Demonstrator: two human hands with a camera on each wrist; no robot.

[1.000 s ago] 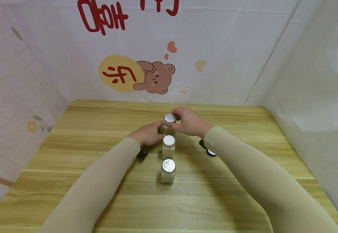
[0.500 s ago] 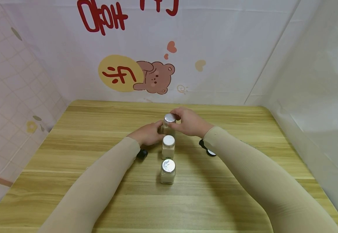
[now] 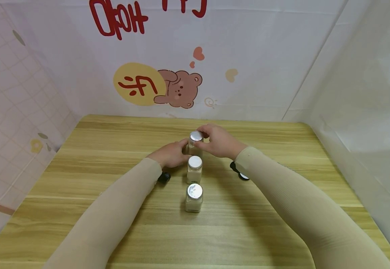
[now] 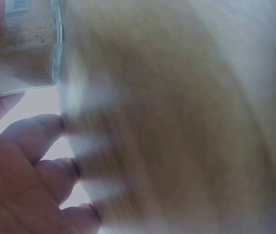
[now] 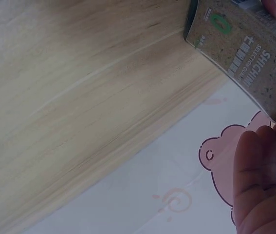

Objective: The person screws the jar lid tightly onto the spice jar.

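Three glass spice jars with silver lids stand upright in a row on the wooden table. Both hands are at the farthest spice jar (image 3: 196, 136), which holds brown seasoning; its label in the right wrist view reads SHICHIMI. Low on its left side, my left hand (image 3: 170, 154) pinches the glass between thumb and forefinger, and the other fingertips (image 4: 82, 217) touch the table. From the right, my right hand (image 3: 220, 142) grips it around the lid. The middle jar (image 3: 194, 170) is just in front of the left thumb, and the nearest jar (image 3: 194, 198) stands closer still. Both contain pale contents.
A small black object (image 3: 164, 177) shows beside the left sleeve. Another black item with a white disc (image 3: 243, 176) lies partly hidden under the right forearm. The table (image 3: 195, 243) is bordered by a printed white cloth (image 3: 255, 56) at the back and cloth at both sides.
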